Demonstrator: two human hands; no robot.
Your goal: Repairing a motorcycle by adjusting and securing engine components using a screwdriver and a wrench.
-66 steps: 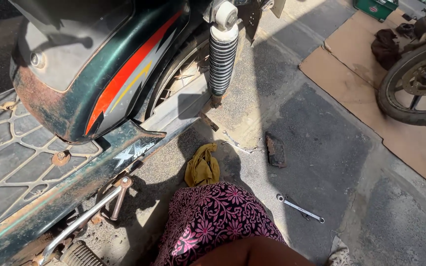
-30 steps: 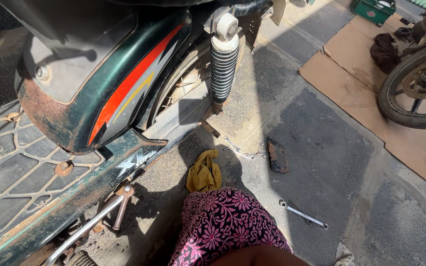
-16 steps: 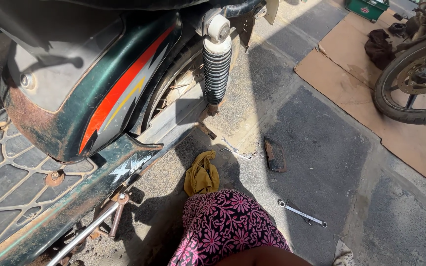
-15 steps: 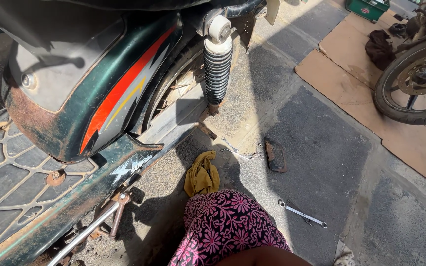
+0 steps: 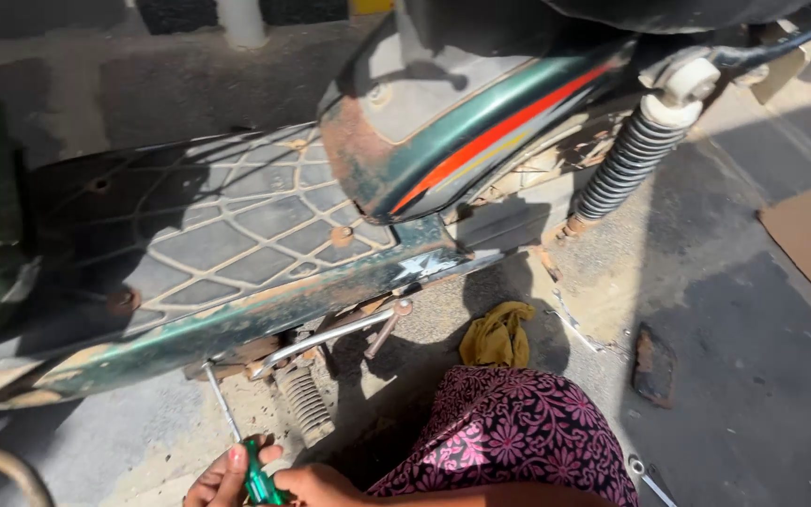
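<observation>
A: What are the hands doing?

B: Both close around the green handle of a screwdriver (image 5: 237,441): left hand (image 5: 221,477) wrapped on it, right hand (image 5: 316,485) gripping beside.

A: And the shaft?

B: It runs up and away from them, its tip under the scooter footboard (image 5: 208,235), near the stand spring (image 5: 305,404).

A: The step?

B: Probably prying or loosening there; next calls for steady pressure on the tip.

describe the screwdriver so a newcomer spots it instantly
Start at the scooter's green footboard and drop below its lower edge. A thin steel shaft slants from the underside down to a green handle, the screwdriver, gripped by both hands at the bottom edge. Unlike the ribbed footpeg beside it, it is slim and smooth.
</observation>
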